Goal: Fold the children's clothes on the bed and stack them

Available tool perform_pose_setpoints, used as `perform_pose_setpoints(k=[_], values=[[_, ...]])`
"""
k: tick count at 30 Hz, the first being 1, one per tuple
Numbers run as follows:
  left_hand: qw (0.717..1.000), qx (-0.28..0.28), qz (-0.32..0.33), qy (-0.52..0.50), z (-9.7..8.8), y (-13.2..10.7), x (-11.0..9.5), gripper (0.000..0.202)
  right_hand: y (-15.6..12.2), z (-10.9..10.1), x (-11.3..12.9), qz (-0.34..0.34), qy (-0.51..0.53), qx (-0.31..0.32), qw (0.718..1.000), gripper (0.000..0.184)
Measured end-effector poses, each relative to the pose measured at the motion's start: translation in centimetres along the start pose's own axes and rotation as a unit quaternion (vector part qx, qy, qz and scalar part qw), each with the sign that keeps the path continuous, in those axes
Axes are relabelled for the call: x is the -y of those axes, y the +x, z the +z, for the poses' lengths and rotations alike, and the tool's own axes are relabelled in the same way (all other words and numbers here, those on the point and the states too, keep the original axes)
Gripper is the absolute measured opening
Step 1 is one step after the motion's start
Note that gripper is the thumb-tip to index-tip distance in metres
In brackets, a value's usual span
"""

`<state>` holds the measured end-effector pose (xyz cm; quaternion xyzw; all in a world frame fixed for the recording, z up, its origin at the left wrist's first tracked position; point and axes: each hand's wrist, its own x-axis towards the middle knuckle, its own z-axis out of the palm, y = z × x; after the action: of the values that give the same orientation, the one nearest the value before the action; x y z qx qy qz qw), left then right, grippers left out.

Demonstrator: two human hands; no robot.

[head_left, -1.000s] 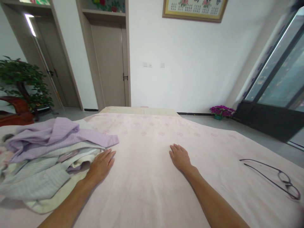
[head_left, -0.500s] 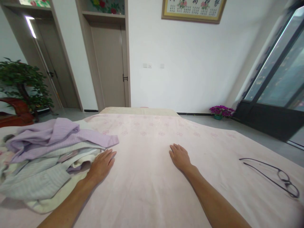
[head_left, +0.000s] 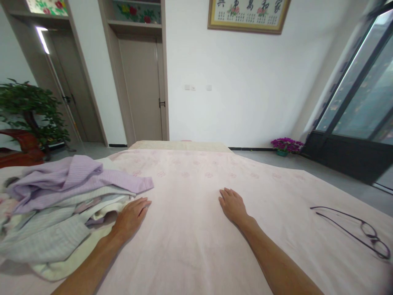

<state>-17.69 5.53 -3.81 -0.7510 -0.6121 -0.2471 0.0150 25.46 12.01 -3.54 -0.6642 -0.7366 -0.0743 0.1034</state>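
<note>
A pale pink sheet (head_left: 190,241) with a faint flower pattern covers the broad surface before me. My left hand (head_left: 131,216) lies palm down on it, fingers stretched out and holding nothing, right beside a heap of clothes. On top of that heap is a lilac ribbed garment (head_left: 61,176), one sleeve reaching toward the middle. Beneath it lie a grey striped garment (head_left: 46,239) and a cream-coloured cloth (head_left: 61,268). My right hand (head_left: 232,205) rests flat on the sheet, right of centre, its fingers extended with nothing in them.
Black-framed glasses (head_left: 370,235) lie unfolded on the sheet at the right. Beyond the far edge stand a white wall, a closed door (head_left: 139,86) and purple flowers (head_left: 287,145) in a pot. A wooden chair (head_left: 21,147) and a leafy plant (head_left: 29,108) are at the left.
The whole view has shifted slightly, so everything sits a little lower in the picture. Both hands stay where they were on the sheet.
</note>
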Motion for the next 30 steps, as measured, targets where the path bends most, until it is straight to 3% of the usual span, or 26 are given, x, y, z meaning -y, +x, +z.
perform_pose_setpoints(k=[5,8,11,14,17,21,23,25,27,30], values=[[0.998,0.010,-0.035,-0.060,-1.0,-0.2,-1.2,0.041,0.0,0.1,0.0,-0.007,-0.003,-0.004,1.000,0.047],[0.997,-0.006,-0.019,-0.072,-1.6,-0.3,-1.8,0.042,0.0,0.1,0.0,-0.008,-0.003,-0.004,1.000,0.047],[0.995,-0.075,0.051,-0.044,-2.4,-0.1,-1.8,0.038,0.0,0.0,0.0,-0.007,-0.001,0.002,1.000,0.048],[0.978,-0.193,0.085,0.010,-4.6,0.5,-1.5,0.030,0.0,-0.1,-0.1,-0.004,0.004,-0.003,1.000,0.048],[0.952,-0.295,0.038,0.074,-8.1,1.2,-1.2,0.027,0.0,-0.1,-0.1,-0.006,0.010,-0.002,1.000,0.047],[0.897,-0.391,-0.132,0.158,-12.5,1.3,0.3,0.041,0.0,0.0,-0.1,-0.007,0.014,-0.007,1.000,0.048],[0.886,-0.377,-0.220,0.157,-13.6,1.1,2.0,0.052,0.0,0.1,-0.1,-0.006,0.012,-0.007,1.000,0.048],[0.898,-0.306,-0.287,0.134,-13.9,0.7,4.1,0.060,0.1,0.2,-0.1,-0.006,0.007,-0.006,1.000,0.048],[0.910,-0.236,-0.316,0.127,-13.9,0.3,5.9,0.066,0.1,0.2,-0.1,-0.006,0.002,-0.004,1.000,0.048],[0.909,-0.251,-0.305,0.136,-13.7,-0.1,7.4,0.068,0.0,0.1,-0.1,-0.006,0.000,-0.002,1.000,0.048]])
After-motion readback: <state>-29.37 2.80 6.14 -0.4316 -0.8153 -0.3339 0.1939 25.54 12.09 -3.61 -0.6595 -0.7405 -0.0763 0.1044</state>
